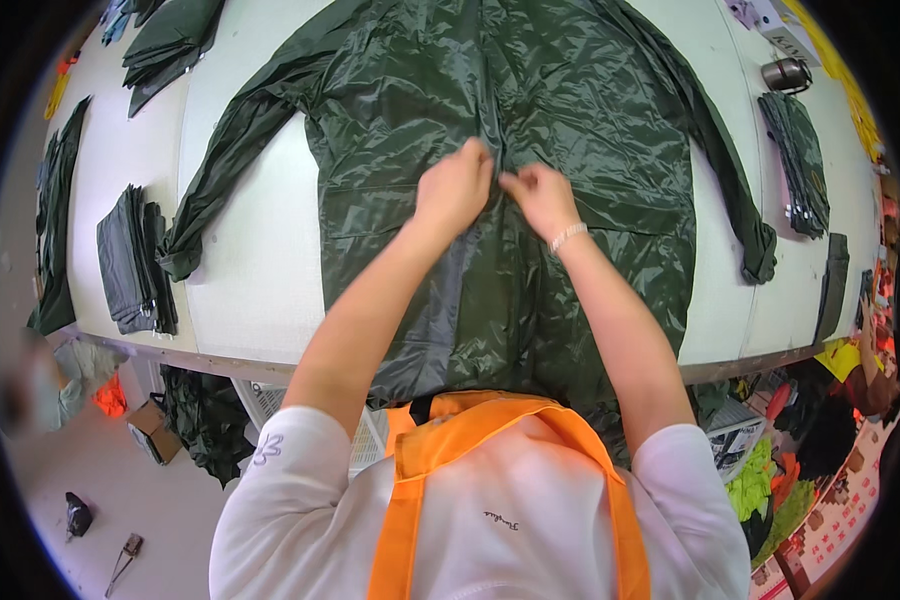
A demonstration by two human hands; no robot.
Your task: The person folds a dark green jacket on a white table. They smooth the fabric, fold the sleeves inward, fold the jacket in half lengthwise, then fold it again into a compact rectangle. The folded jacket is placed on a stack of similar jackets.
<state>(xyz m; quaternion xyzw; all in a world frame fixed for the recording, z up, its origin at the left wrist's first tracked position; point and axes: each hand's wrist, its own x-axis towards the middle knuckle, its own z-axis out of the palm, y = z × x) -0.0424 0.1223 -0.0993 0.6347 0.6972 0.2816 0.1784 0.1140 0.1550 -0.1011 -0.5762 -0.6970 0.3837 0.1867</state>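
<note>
A shiny dark green raincoat (400, 110) lies spread front up on the white table (250, 230), its sleeves stretched out to both sides. My left hand (456, 186) is closed in a pinch on the left edge of its front opening. Just to the right, my right hand (542, 200), with a light bracelet at the wrist, pinches the other edge of the opening. The fingertips of the two hands are a small gap apart. What exactly lies between the fingers, fabric or a fastener, is too small to make out.
Folded dark green garments lie left (130, 260), at the far left (175, 40) and right (795, 160). A metal mug (787, 74) stands at the far right. Below the table are a cardboard box (157, 430) and heaped clothes (205, 420). Another person is at the left edge.
</note>
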